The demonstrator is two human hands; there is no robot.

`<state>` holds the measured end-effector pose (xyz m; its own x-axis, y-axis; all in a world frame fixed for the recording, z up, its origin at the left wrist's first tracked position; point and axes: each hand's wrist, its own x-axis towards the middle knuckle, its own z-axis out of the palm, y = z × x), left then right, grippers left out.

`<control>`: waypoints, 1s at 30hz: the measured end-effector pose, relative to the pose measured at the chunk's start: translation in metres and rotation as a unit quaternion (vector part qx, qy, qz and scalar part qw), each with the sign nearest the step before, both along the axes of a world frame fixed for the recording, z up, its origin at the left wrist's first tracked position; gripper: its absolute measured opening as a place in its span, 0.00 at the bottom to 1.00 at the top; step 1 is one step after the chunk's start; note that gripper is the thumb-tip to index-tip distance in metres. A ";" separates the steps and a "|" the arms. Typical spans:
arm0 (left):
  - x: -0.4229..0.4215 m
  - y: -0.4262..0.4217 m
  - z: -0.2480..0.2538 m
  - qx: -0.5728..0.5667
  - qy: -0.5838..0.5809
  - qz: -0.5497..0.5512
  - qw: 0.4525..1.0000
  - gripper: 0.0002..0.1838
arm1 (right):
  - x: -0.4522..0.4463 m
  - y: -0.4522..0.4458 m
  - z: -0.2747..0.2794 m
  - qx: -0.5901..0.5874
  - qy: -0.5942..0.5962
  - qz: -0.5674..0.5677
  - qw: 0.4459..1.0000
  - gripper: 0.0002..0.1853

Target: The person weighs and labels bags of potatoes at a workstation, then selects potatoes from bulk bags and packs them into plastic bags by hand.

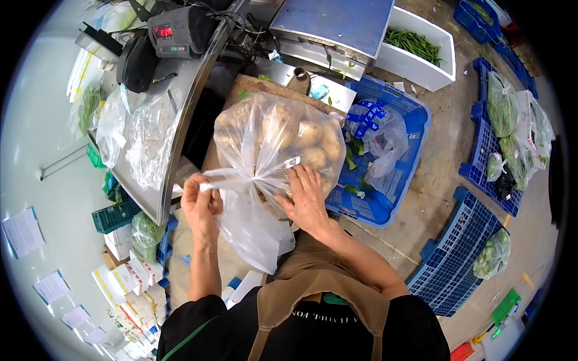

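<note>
A clear plastic bag (244, 141) full of round, tan potatoes (308, 133) lies right in front of me. Its neck is gathered at the middle, and a loose plastic flap (256, 237) hangs down toward my apron. My left hand (201, 204) is closed, pinching a pulled-out strip of the bag to the left of the gathered neck. On the bag's right side, my right hand (309, 198) lies with its fingers stretched out over the plastic. A small white printed label (292, 162) shows just beyond those fingertips.
To the right stands a blue crate (400, 186) with crumpled plastic and leaf scraps. Behind are a platform scale (328, 24) and a white box (445, 66) of green beans. At left is a metal table (174, 144) with a scale display (180, 33). Blue pallets (451, 259) occupy the right floor.
</note>
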<state>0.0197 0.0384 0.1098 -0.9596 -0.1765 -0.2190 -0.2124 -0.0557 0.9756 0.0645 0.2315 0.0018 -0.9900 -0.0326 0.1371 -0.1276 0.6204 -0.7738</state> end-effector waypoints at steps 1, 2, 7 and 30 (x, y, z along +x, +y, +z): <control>-0.006 0.000 0.001 0.016 -0.009 0.014 1.000 0.06 | -0.001 -0.002 0.000 -0.004 -0.001 0.000 1.000 0.33; -0.012 0.001 0.002 0.031 -0.017 0.027 0.999 0.06 | -0.001 -0.005 0.000 -0.008 0.000 -0.001 1.000 0.33; -0.031 0.001 -0.004 0.051 -0.030 0.020 0.998 0.07 | 0.008 -0.013 0.007 0.006 -0.015 -0.010 1.000 0.31; -0.013 0.018 -0.017 -0.101 -0.063 -0.139 0.983 0.19 | -0.081 0.017 -0.060 0.078 -0.137 -0.054 0.986 0.17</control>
<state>0.0070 0.0565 0.0926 -0.9444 0.0366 -0.3267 -0.3120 0.2129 0.9259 -0.0164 0.2485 -0.0582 -0.9881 0.0761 -0.1335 0.1461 0.7336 -0.6636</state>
